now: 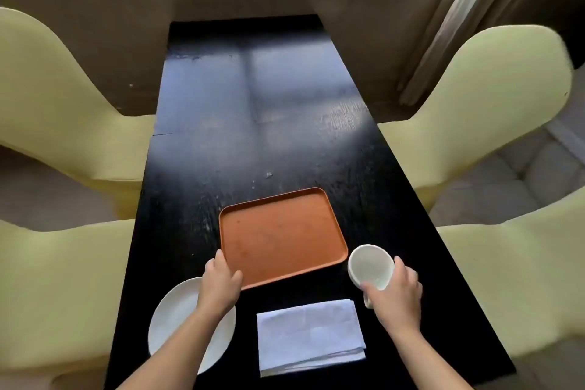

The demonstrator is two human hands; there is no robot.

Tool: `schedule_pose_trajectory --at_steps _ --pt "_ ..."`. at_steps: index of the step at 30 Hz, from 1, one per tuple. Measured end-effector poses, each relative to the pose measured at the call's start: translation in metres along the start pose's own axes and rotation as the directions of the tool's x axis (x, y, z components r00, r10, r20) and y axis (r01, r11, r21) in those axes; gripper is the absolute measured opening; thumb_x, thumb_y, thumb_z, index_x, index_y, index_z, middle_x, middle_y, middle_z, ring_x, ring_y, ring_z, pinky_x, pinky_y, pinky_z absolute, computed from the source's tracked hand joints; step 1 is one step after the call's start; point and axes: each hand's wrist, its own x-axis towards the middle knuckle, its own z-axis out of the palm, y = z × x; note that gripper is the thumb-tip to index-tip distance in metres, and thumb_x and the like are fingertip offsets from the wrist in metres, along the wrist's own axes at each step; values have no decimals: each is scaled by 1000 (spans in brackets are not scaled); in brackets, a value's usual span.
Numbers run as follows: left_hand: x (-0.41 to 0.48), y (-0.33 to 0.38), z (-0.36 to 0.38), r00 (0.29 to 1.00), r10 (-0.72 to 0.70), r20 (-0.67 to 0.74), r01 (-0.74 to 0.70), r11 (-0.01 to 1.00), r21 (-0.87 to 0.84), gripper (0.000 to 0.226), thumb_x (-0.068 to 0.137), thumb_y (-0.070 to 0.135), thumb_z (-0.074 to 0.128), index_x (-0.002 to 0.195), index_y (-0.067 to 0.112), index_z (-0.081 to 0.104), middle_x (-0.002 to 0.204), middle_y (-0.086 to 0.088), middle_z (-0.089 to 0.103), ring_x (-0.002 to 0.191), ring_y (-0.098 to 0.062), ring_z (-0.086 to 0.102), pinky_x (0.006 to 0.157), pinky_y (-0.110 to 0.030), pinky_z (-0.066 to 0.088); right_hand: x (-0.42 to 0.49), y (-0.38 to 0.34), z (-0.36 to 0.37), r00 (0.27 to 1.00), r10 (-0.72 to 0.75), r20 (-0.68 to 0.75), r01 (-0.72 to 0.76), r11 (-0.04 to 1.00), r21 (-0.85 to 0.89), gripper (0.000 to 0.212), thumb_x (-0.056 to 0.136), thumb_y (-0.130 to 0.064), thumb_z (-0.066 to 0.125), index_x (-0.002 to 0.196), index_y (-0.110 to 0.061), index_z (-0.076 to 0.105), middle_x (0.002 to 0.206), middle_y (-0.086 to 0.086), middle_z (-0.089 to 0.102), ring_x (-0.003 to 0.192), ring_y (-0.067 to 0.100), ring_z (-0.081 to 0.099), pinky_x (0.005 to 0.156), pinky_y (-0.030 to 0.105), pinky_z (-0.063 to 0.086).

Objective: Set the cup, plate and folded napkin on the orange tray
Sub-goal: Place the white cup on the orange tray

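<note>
An orange tray (281, 236) lies on the black table, with nothing on it. My left hand (221, 283) grips its near left corner. Under that forearm a white plate (177, 313) sits at the table's near left, partly hidden. A folded white napkin (308, 335) rests in front of the tray, near the front edge. My right hand (394, 296) is closed around a white cup (370, 266), tilted so its mouth faces me, just right of the tray's near right corner.
The long black table (253, 123) runs away from me toward a window ledge. Pale yellow chairs stand along both sides: two on the left (57, 110) and two on the right (493, 104). A curtain (449, 25) hangs at the far right.
</note>
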Motion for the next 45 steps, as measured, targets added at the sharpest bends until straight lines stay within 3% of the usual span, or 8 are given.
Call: schedule_pose_trajectory --at_steps 3,6,17,28,38,40,43,45 --pt "2 0 6 1000 25 11 -27 994 110 52 88 18 52 136 8 36 128 -22 49 110 -35 52 95 -48 48 5 -2 2 993 39 111 -38 999 -10 120 60 -40 91 153 -10 21 150 18 37 130 43 38 101 47 41" --pt "1 0 15 999 29 31 -35 978 205 68 91 24 49 149 4 19 152 -25 29 136 -38 33 110 -45 35 15 -3 11 989 2 150 5 999 -48 130 58 -46 92 155 -10 12 155 17 30 133 43 35 106 47 36" --pt "-10 -14 41 975 156 159 -213 859 465 100 87 61 56 153 6 5 161 -28 -2 149 -39 -1 121 -42 14 20 -1 18 992 -73 101 86 987 -135 123 63 -40 90 155 -15 12 151 15 33 132 37 36 95 46 47" --pt "-8 -19 48 972 193 137 -236 788 569 79 96 58 34 152 5 16 161 -19 15 149 -37 -1 121 -44 14 39 -19 14 968 -251 24 252 964 -82 115 57 -39 90 150 -9 29 137 13 45 116 35 44 84 42 46" --pt "-8 -21 51 978 170 124 -211 809 549 75 97 57 32 151 5 22 161 -19 15 150 -34 -3 120 -40 16 82 -88 42 940 -320 121 328 943 -52 121 58 -45 88 152 -8 22 146 10 39 127 32 38 97 41 43" --pt "-9 -21 51 977 182 112 -213 802 559 78 96 60 19 151 5 22 161 -20 16 150 -35 -3 120 -41 16 89 -99 49 936 -326 132 335 941 -53 121 58 -45 87 152 -8 22 147 9 38 127 31 38 97 42 43" --pt "-10 -18 50 974 201 108 -226 797 560 117 72 68 -30 149 3 29 158 -23 24 149 -38 6 118 -43 24 99 -112 59 927 -346 145 356 933 -54 121 58 -44 86 153 -9 20 147 7 37 127 30 37 98 42 43" --pt "-11 -17 48 975 198 96 -217 790 573 122 72 66 -32 142 0 42 151 -26 38 146 -41 21 112 -46 36 104 -119 66 924 -353 150 364 930 -55 121 59 -45 86 153 -9 19 147 6 37 127 30 37 97 42 44"
